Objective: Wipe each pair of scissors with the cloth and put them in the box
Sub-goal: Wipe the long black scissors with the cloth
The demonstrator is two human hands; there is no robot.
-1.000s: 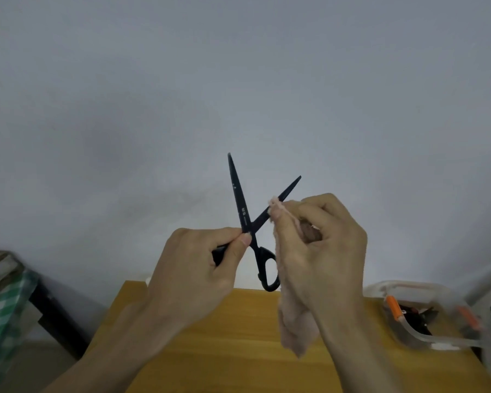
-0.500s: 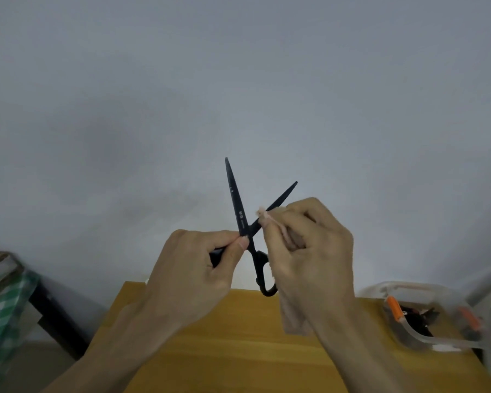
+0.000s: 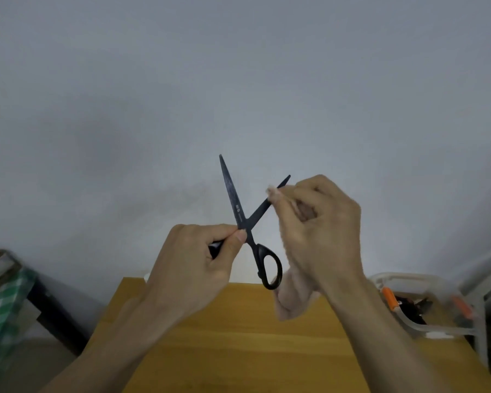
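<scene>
Since half a second ago the right hand (image 3: 321,234) has slid its cloth (image 3: 291,296) up the right blade, from near the pivot to close under the tip; the left hand (image 3: 199,268) has barely shifted.

I see a pale wall (image 3: 238,80) filling the upper three quarters of the frame, open behind the blades. The wooden table (image 3: 238,350) takes the lower centre, its far edge running just below the hands, its left edge slanting to the lower left.

The right hand, centre right, is curled, fingers pinching the cloth round the blade; the cloth's loose end hangs below the palm over the table. The left hand, centre left, is closed round one handle of the black scissors (image 3: 238,214), thumb pressed beside the pivot. The scissors stand spread in an X between the hands, tips up, the free handle loop hanging between the wrists.

At the lower right, the clear box (image 3: 417,282) with orange clips sits at the table's right end, well apart from the scissors, dark things inside. A green checked fabric (image 3: 0,313) lies at the lower left edge.
</scene>
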